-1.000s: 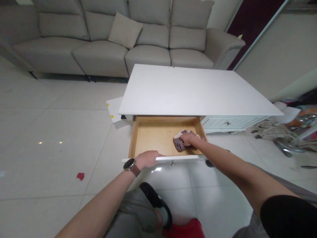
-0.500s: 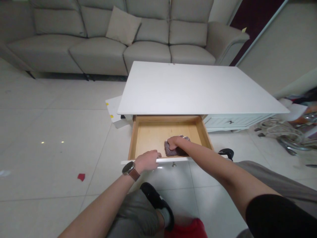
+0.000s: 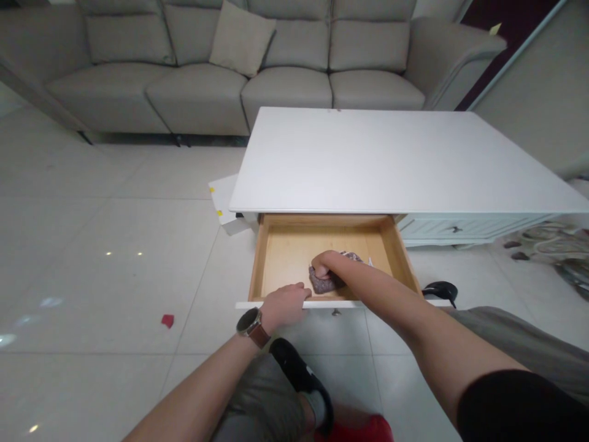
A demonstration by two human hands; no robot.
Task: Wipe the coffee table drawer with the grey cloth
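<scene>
A wooden drawer stands pulled out from a white coffee table. My left hand, with a watch on the wrist, is curled over the drawer's white front edge. My right hand reaches inside the drawer, fingers closed and pressed on a dark purple-brown cloth lying on the drawer bottom near the front middle. Most of the cloth is hidden under the hand.
A grey sofa with a cushion stands behind the table. A second, shut drawer is on the right. A white box lies on the tiled floor by the table's left corner, a red scrap further left, and cables at the right edge.
My right hand has slid the cloth leftward across the drawer bottom, from the right side toward the middle. The view has shifted so the table sits more to the right. My left hand stays on the front edge.
</scene>
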